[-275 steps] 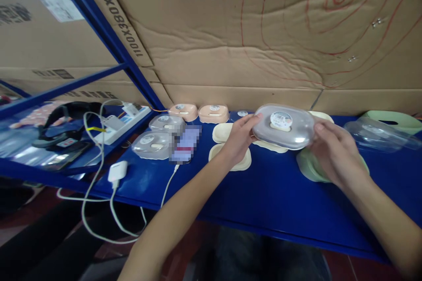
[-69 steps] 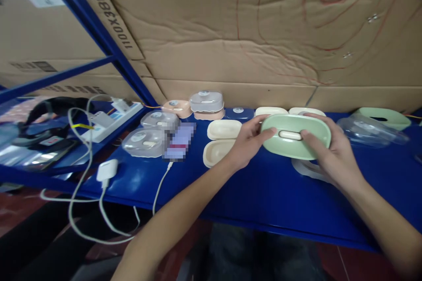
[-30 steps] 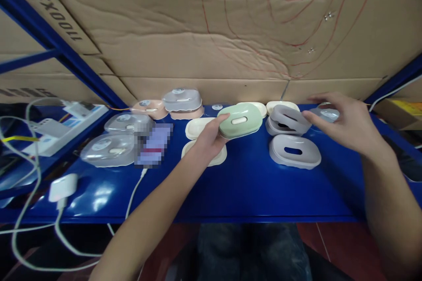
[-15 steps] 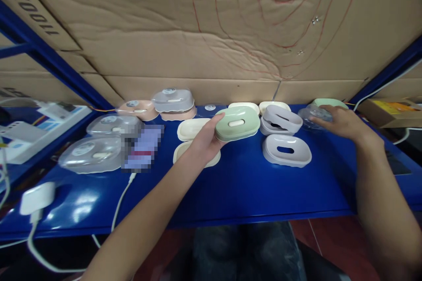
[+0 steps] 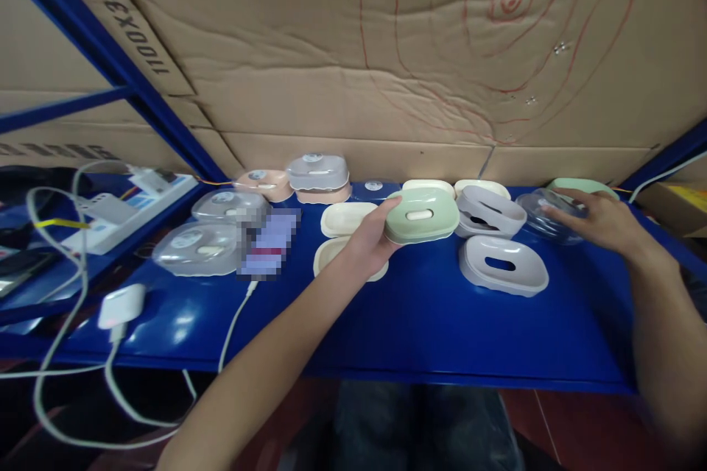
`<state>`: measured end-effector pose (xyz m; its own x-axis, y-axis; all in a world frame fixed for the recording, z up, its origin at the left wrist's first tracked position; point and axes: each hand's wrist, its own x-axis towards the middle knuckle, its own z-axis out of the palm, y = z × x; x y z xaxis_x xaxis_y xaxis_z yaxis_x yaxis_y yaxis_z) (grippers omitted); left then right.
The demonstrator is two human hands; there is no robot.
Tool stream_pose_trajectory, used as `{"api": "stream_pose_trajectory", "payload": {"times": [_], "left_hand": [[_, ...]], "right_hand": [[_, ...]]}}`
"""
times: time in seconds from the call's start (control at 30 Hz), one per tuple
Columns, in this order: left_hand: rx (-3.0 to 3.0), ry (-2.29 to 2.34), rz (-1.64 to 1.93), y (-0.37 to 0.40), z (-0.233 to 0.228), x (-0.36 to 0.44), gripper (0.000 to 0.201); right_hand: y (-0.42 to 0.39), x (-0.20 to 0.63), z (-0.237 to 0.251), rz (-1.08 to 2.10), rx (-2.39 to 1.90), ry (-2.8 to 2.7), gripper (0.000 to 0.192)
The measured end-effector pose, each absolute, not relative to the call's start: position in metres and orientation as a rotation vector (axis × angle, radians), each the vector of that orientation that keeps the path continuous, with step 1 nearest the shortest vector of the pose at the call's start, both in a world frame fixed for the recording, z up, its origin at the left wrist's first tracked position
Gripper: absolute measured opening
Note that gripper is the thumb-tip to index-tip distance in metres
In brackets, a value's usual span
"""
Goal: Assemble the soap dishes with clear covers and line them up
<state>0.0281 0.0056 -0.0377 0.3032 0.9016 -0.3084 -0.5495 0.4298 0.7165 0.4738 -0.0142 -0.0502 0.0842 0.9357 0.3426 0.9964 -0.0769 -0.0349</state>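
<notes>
My left hand (image 5: 369, 249) is closed on the left end of a pale green soap dish (image 5: 439, 227), thumb on its rim. The dish is held above the table, with a white oblong piece in its middle. At the right, the fingers of my right hand (image 5: 605, 219) are closed over a clear plastic lid (image 5: 538, 215); fingertips at its far side are partly hidden. Behind that hand lies another green dish part (image 5: 579, 184). Two lavender dish parts are stacked (image 5: 491, 213) between my hands, and a lavender dish with an oblong slot (image 5: 522, 276) sits nearer.
Cream dish parts (image 5: 342, 219) lie under and behind my left forearm. Several lidded dishes (image 5: 188, 246) stand at the left beside a pixelated phone (image 5: 273, 243) on a cable. A white charger (image 5: 122, 305) and power strip (image 5: 127, 213) lie farther left. Cardboard (image 5: 309, 37) backs the table.
The camera has turned left, so the scene sits farther right. My left hand still holds the green dish. More of the clear lid shows under my right hand.
</notes>
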Motion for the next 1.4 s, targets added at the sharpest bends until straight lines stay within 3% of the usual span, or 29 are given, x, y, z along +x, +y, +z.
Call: {"api": "stream_pose_trajectory", "payload": {"times": [0.13, 0.33, 0.47, 0.67, 0.9, 1.2, 1.4], "left_hand": [[0.543, 0.759, 1.025, 0.006, -0.038, 0.029, 0.02], [0.52, 0.772, 1.002, 0.009, -0.038, 0.029, 0.035], [0.455, 0.853, 0.996, 0.005, -0.033, 0.031, 0.043], [0.463, 0.878, 1.014, -0.001, -0.031, 0.036, 0.035], [0.508, 0.853, 0.981, -0.007, -0.032, 0.041, 0.039], [0.58, 0.798, 0.994, -0.012, -0.04, 0.044, 0.029], [0.691, 0.694, 0.932, -0.01, -0.044, 0.042, 0.051]], "right_hand": [[-0.015, 0.476, -0.047, -0.425, -2.088, -1.817, 0.068], [-0.024, 0.439, -0.029, -0.666, -1.795, -1.657, 0.066], [-0.039, 0.367, -0.013, -0.552, -1.393, -1.815, 0.076], [-0.053, 0.276, -0.011, -0.342, -0.987, -2.282, 0.088], [-0.045, 0.257, -0.026, -0.254, -0.972, -2.377, 0.083], [-0.044, 0.254, -0.04, -0.214, -0.999, -2.38, 0.09], [-0.043, 0.257, -0.045, -0.182, -1.031, -2.36, 0.089]]}}
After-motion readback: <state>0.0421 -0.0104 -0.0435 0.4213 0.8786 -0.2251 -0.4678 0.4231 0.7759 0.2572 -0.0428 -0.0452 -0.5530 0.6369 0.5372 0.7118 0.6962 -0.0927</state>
